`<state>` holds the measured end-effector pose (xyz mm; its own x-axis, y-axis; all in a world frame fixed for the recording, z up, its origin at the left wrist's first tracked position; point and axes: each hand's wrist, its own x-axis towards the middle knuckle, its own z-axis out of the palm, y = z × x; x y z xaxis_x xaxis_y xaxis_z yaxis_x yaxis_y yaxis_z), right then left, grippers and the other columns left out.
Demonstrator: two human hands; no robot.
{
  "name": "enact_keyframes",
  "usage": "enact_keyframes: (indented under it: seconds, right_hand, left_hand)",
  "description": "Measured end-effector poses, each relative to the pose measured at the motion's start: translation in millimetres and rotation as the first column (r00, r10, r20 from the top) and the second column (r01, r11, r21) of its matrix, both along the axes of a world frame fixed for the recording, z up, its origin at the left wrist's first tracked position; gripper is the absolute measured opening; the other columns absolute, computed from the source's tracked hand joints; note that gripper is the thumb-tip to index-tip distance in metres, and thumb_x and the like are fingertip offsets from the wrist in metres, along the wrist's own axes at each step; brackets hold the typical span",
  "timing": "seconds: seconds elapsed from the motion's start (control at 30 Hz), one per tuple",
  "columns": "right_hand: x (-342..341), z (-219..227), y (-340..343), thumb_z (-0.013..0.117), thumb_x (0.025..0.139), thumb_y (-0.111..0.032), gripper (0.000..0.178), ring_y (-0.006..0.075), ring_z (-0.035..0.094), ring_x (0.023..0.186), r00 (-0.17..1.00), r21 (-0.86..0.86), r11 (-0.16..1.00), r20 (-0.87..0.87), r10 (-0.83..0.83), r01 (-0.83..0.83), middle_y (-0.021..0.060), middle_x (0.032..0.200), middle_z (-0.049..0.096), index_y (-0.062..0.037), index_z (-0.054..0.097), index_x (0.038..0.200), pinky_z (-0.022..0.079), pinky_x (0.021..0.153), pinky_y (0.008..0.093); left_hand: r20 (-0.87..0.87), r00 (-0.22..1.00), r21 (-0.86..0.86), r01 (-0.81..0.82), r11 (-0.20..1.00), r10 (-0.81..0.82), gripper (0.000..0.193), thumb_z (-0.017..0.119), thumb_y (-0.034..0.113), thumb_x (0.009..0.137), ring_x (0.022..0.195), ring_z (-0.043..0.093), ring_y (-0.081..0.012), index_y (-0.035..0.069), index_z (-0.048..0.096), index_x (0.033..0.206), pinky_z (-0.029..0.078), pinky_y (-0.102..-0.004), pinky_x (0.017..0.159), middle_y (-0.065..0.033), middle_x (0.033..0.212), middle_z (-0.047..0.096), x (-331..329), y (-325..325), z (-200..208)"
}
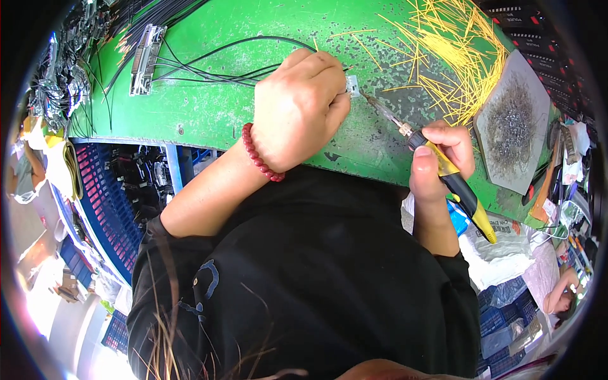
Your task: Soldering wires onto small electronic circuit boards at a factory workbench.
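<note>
My right hand (441, 158) grips a yellow and black soldering iron (465, 196). The iron's thin tip points up and left, close to a small whitish piece (353, 85); whether they touch I cannot tell. My left hand (303, 101), with a red bead bracelet at its wrist, is closed at the end of several black wires (218, 78). Its fingertips lie right beside the whitish piece, and the knuckles hide just how it is held. Those wires run left across the green tabletop (209, 114) to a clear and silver slotted part (147, 60).
Many thin yellow sticks (443, 47), perhaps solder or cut wire, are strewn at the upper right. A scorched grey board (513, 123) lies at the right. Black wire bundles (152, 12) and piled dark parts (60, 82) are at the left; a blue crate (104, 196) stands below.
</note>
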<state>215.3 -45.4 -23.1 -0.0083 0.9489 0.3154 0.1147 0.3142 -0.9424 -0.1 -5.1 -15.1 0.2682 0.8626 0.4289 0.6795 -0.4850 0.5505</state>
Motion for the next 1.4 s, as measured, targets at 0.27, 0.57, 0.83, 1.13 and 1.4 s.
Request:
enact_keyframes:
  seconds: [0.27,0.57,0.83,1.13,1.4]
  right_hand:
    - [0.7,0.0,-0.7,0.07,0.079,-0.017,0.026,0.0076,0.042,0.059,1.0,0.013,1.0,-0.018,0.011,-0.011,0.0038,0.072,0.052,0.0008,0.055,0.089,0.033,0.052,0.0237]
    - [0.0,0.3,-0.9,0.071,0.08,-0.016,0.025,0.006,0.04,0.058,0.999,-0.009,0.999,-0.041,0.034,-0.034,0.0031,0.072,0.051,0.0005,0.056,0.092,0.031,0.052,0.0227]
    - [-0.9,-2.0,2.0,0.072,0.08,-0.02,0.027,0.0041,0.04,0.057,0.998,-0.017,1.0,-0.058,0.01,-0.011,0.0008,0.072,0.052,0.0007,0.056,0.089,0.031,0.051,0.0217]
    - [-0.9,-2.1,4.2,0.074,0.079,-0.023,0.03,0.0042,0.043,0.059,0.999,-0.062,0.998,-0.025,0.022,-0.023,0.0009,0.074,0.054,0.0004,0.058,0.089,0.033,0.053,0.0209]
    - [-1.3,-0.3,5.6,0.073,0.079,-0.02,0.028,0.0045,0.043,0.062,0.999,-0.127,0.991,-0.024,0.036,-0.038,0.002,0.077,0.054,0.0004,0.058,0.09,0.034,0.054,0.0213]
  left_hand:
    - [-0.002,1.0,-0.072,-0.001,0.997,0.001,0.01,0.071,0.002,0.067,0.078,0.063,-0.0278,0.003,0.062,0.072,0.052,-0.035,0.069,-0.0102,0.087,0.066,-1.1,-2.1,5.9]
    - [0.043,0.997,-0.098,0.072,0.993,-0.068,0.01,0.07,0.005,0.071,0.08,0.06,-0.0304,0.003,0.062,0.076,0.051,-0.0385,0.071,-0.01,0.082,0.064,-9.3,1.6,4.6]
    - [0.031,0.983,-0.276,0.181,0.944,-0.179,0.013,0.07,0.004,0.073,0.077,0.059,-0.032,-0.001,0.059,0.077,0.048,-0.0378,0.07,-0.0136,0.078,0.06,-13.6,17.2,12.4]
    - [0.068,0.983,-0.338,0.184,0.923,-0.172,0.012,0.07,0.003,0.072,0.076,0.059,-0.0308,-0.001,0.059,0.075,0.048,-0.037,0.069,-0.0125,0.077,0.061,-15.1,19.8,14.1]
    - [0.053,0.984,-0.312,0.181,0.933,-0.173,0.013,0.07,0.003,0.072,0.075,0.059,-0.0308,0.0,0.058,0.073,0.048,-0.037,0.068,-0.012,0.076,0.06,-14.6,19.6,13.0]
